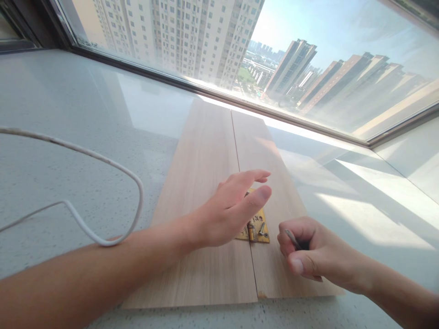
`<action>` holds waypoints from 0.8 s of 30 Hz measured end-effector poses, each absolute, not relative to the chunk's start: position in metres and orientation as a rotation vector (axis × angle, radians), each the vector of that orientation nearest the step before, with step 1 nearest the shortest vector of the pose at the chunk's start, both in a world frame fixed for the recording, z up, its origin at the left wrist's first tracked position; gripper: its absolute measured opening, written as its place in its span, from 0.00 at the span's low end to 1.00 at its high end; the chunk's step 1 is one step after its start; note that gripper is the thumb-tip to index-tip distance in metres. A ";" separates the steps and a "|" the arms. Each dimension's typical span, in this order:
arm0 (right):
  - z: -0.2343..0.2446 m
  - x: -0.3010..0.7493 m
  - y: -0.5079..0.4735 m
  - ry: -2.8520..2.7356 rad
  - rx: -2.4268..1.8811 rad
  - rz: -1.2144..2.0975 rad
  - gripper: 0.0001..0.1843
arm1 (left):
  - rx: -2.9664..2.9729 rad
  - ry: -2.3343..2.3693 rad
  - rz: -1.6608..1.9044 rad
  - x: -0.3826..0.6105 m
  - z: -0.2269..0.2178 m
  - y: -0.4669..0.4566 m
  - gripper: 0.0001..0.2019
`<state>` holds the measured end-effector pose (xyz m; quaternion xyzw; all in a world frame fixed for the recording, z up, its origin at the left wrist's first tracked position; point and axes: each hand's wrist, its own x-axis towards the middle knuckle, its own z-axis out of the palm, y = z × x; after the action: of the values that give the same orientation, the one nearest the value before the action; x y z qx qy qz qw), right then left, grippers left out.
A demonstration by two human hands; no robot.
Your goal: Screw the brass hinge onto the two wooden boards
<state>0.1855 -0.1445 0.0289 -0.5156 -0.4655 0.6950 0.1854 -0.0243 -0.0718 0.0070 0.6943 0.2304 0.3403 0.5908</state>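
Note:
Two pale wooden boards lie side by side, the left board [202, 151] and the right board [267, 155], with a narrow seam between them. A brass-coloured hinge [265, 238] spans the seam, partly hidden behind my left hand. Small screws [262, 228] rest on its right leaf. My left hand [233, 210] is over the hinge and the left board, thumb and fingers stretched apart, holding nothing. To the right of the hinge, my right hand [312, 251] is closed around a thin grey metal tool [291, 237]; its tip shows, but most of it is hidden.
The boards lie on a speckled white sill [96, 105]. A white cable [137, 183] loops in from the left, passing by my left forearm. Beyond the far board ends is a dark window frame [164, 80], with tall buildings outside.

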 end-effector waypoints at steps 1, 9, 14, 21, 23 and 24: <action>0.028 0.186 -0.145 -1.313 -1.461 1.954 0.24 | 1.609 0.534 0.790 -0.024 0.007 -0.072 0.23; 0.035 0.190 -0.142 -1.508 -1.651 1.840 0.24 | 1.577 0.550 0.777 -0.024 0.007 -0.073 0.23; 0.049 0.195 -0.134 -1.878 -2.028 1.220 0.10 | 1.567 0.563 0.800 -0.023 0.007 -0.072 0.22; 0.038 0.207 -0.124 -1.678 -2.052 0.961 0.17 | 1.542 0.585 0.793 -0.023 0.007 -0.072 0.23; 0.035 0.204 -0.124 -1.688 -2.030 0.964 0.19 | 1.542 0.581 0.794 -0.023 0.006 -0.072 0.23; 0.035 0.202 -0.125 -1.742 -2.011 0.963 0.20 | 1.541 0.579 0.797 -0.023 0.005 -0.072 0.23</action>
<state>0.2024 -0.1245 0.0349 -0.7021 -0.6082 0.3362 0.1552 -0.0229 -0.0718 0.0055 0.6677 0.2508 0.3451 0.6101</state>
